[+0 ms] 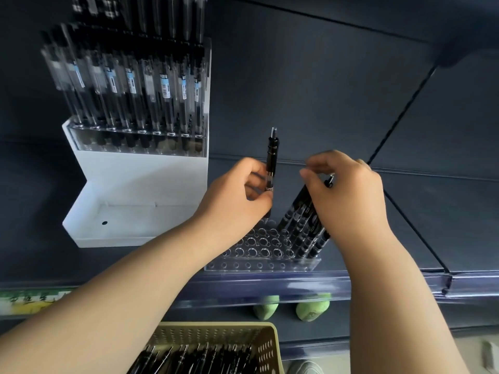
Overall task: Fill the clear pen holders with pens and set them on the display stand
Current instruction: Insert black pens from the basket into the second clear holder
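A clear pen holder (251,261) with rows of round holes lies on the dark shelf (405,233). My left hand (237,201) pinches one black pen (272,155) upright, its tip just above the holder's back holes. My right hand (348,195) holds the tops of several black pens (302,225) that stand tilted in the holder's right end. A white display stand (140,179) sits to the left, its upper step carrying a clear holder full of pens (135,90).
A yellow perforated basket (267,346) with several black pens sits low in front of me. The stand's lower step (129,222) is bare. A clear price rail (297,287) runs along the shelf's front edge. Green shoes (313,309) show below.
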